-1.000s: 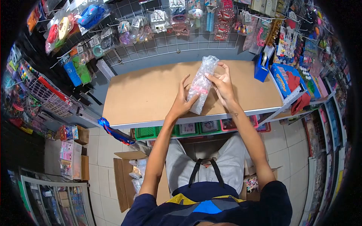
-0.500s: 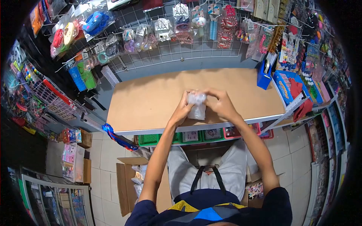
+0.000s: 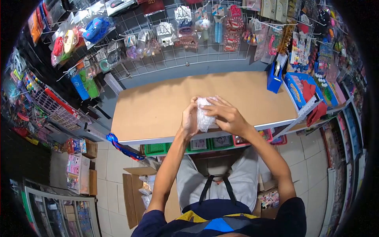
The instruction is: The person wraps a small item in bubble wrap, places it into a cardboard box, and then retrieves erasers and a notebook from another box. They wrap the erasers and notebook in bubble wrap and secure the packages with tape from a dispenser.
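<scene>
A small bundle in clear bubble wrap (image 3: 204, 117) is between my two hands, over the front part of the brown tabletop (image 3: 154, 106). My left hand (image 3: 190, 118) cups its left side, fingers curled round the far end. Across the top and right side lies my right hand (image 3: 227, 115), its fingers bent over the wrap and pressing on it. What the wrap encloses cannot be made out.
A blue tape dispenser (image 3: 275, 77) stands at the table's back right, beside a blue box (image 3: 296, 89). Packaged goods hang on the wire grid (image 3: 158, 59) behind. Green baskets (image 3: 156, 149) sit below the table edge; an open carton (image 3: 132, 197) is on the floor.
The bundle has been turned and now shows longer and more upright. My right fingers have come over its top, while my left hand has shifted down its left side.
</scene>
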`<state>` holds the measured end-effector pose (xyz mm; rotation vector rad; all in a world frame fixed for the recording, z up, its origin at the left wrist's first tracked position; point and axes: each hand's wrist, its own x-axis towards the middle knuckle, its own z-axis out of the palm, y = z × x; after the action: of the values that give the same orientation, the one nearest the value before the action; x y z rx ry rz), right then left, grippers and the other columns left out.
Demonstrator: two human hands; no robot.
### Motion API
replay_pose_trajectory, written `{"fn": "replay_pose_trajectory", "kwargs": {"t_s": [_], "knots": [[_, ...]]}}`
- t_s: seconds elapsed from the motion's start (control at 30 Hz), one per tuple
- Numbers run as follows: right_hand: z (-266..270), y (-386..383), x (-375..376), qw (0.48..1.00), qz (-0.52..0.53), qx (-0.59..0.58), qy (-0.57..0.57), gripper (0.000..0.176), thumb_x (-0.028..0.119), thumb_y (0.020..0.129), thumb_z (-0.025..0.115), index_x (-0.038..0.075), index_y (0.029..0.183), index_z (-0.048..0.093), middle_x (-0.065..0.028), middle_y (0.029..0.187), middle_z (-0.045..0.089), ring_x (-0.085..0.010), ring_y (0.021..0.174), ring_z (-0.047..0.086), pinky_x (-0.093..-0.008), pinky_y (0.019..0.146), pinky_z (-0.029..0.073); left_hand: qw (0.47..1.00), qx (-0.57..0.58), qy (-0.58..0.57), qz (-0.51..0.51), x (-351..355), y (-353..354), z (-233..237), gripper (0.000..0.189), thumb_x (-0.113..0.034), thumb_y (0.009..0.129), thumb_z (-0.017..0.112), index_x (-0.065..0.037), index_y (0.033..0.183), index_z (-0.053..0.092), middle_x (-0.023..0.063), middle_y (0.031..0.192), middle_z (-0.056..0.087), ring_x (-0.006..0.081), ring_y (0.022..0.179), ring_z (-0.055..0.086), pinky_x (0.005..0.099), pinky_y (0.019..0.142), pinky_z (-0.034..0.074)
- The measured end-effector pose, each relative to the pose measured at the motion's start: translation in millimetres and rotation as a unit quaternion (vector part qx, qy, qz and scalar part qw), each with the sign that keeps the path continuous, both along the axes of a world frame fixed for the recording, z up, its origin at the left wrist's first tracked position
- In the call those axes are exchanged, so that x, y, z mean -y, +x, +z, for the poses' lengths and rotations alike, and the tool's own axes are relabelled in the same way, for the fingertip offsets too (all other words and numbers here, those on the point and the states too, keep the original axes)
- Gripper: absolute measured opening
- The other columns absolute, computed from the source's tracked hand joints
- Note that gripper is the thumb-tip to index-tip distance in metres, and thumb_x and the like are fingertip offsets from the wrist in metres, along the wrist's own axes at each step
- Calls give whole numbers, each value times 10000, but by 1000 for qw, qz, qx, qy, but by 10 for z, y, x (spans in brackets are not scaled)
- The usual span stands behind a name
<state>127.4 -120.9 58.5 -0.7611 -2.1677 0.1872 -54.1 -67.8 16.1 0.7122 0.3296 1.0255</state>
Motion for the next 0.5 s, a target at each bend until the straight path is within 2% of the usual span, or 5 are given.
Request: {"fn": "replay_pose_trajectory", "kwargs": {"t_s": [0.1, 0.23, 0.3, 0.4, 0.5], "knots": [[-2, 83, -26, 999, 19, 34, -6, 342, -6, 743, 642, 79, 1074, 661, -41, 1326, 627, -301, 1358, 470, -526, 1178, 299, 1000, 28, 1, -4, -8, 31, -35, 279, -200, 920, 434, -115, 1185, 463, 108, 1136, 542, 258, 1057, 599, 440, 899, 552], [140, 139, 41, 995, -5, 100, 29, 326, 164, 800, 705, 122, 1122, 674, -50, 1396, 568, -314, 1361, 457, -508, 1153, 317, 994, 87, -10, -62, 36, 63, 107, 317, -423, 1012, 442, -123, 1111, 479, 83, 1104, 555, 208, 984, 630, 386, 789, 591], [176, 131, 98, 993, -29, 102, 50, 313, 226, 822, 725, 140, 1121, 694, -87, 1409, 549, -344, 1345, 464, -497, 1128, 336, 999, -9, 38, -23, 96, 94, 144, 315, -424, 1016, 503, -143, 1140, 433, 68, 1086, 559, 184, 973, 629, 340, 759, 593], [-37, 64, 86, 994, -78, -51, 55, 292, 252, 817, 768, 146, 1086, 727, -147, 1372, 536, -348, 1298, 489, -448, 1081, 374, 999, -8, 34, 25, 98, 193, 187, 358, -262, 991, 611, -164, 1226, 358, 81, 1131, 545, 187, 1008, 614, 340, 796, 571], [-141, -118, 156, 950, -142, -257, -111, 203, 214, 821, 784, 132, 1005, 760, -166, 1321, 527, -296, 1261, 508, -393, 1050, 402, 994, 13, 45, 97, 113, 290, 129, 372, -255, 1000, 600, -170, 1250, 337, 94, 1189, 520, 198, 1077, 584, 352, 863, 543]]}}
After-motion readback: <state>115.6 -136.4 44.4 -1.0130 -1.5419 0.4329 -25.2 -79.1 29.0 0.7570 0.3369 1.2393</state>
